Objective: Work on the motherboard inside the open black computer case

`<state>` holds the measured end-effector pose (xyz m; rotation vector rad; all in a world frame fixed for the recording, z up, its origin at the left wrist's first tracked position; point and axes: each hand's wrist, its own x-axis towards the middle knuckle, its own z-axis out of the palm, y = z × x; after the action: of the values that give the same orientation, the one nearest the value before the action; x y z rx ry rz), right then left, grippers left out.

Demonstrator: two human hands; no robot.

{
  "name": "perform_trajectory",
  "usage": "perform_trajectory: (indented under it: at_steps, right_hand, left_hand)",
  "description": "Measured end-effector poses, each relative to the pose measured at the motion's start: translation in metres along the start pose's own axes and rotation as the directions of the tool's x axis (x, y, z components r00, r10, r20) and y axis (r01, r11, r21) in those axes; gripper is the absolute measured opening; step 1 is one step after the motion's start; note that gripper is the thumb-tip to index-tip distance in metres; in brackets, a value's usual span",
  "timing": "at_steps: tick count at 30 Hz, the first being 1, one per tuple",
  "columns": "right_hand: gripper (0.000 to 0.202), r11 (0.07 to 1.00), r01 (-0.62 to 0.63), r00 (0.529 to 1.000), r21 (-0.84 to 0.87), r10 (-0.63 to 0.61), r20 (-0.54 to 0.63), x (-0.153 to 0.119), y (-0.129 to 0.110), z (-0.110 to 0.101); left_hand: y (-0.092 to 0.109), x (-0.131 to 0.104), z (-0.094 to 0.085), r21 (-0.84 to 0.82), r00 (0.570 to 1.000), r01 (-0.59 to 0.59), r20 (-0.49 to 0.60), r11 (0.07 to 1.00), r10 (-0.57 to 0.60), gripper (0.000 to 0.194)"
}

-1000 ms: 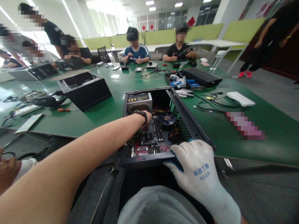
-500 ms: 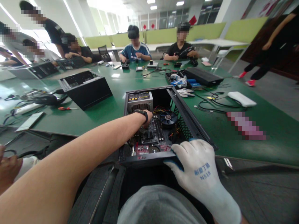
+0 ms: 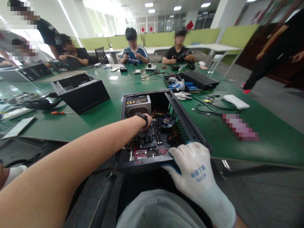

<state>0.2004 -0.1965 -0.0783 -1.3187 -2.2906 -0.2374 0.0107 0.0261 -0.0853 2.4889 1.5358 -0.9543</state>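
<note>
At the near edge of the green worktop point(image 3: 239, 142), an open computer case point(image 3: 144, 161) lies with its inside facing up. The left hand point(image 3: 147, 122), bare, with a black band point(image 3: 142, 117) at its wrist, reaches down into it, just in front of the power supply point(image 3: 139, 103); the fingers are hidden, so whether this hand is open or closed cannot be told. The right hand point(image 3: 192, 167), in a white glove, grips the case's near rim by the right corner, thumb low and fingers over the top.

Inside, the round fan point(image 3: 166, 122) sits to the right of the left hand, and a red circuit board point(image 3: 142, 153) lies along the near side. To the left stands a second case point(image 3: 86, 96), tilted, with an orange screwdriver point(image 3: 58, 112) near it. To the right are a loose glove point(image 3: 182, 96), black cables point(image 3: 204, 109) and a white box-like item point(image 3: 236, 101). Two people point(image 3: 135, 54) point(image 3: 179, 52) sit across the worktop.
</note>
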Motion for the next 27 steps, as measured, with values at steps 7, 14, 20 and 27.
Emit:
perform_trajectory:
  at_steps: [7,14,20,27]
  right_hand:
    - [0.029,1.0,-0.008,1.0,0.001,0.008,-0.001,-0.001,-0.001,-0.001]
    - [0.029,1.0,-0.021,1.0,0.001,0.021,0.011,0.001,-0.002,-0.002]
    - [0.03,1.0,-0.02,1.0,0.003,0.02,0.004,0.0,-0.001,0.0]
    - [0.029,1.0,0.01,1.0,0.01,-0.01,-0.02,0.0,0.0,0.0]
  left_hand:
    - [0.003,-0.006,0.0,-0.027,0.998,0.039,-0.048,0.999,-0.04,0.056]
    - [0.012,-0.02,-0.017,0.076,1.0,0.005,0.015,0.997,-0.007,0.041]
    - [0.006,-0.013,-0.01,-0.018,0.998,0.031,-0.062,0.999,-0.032,0.049]
    - [-0.002,-0.007,-0.002,-0.036,0.999,0.037,-0.028,0.999,-0.038,0.068]
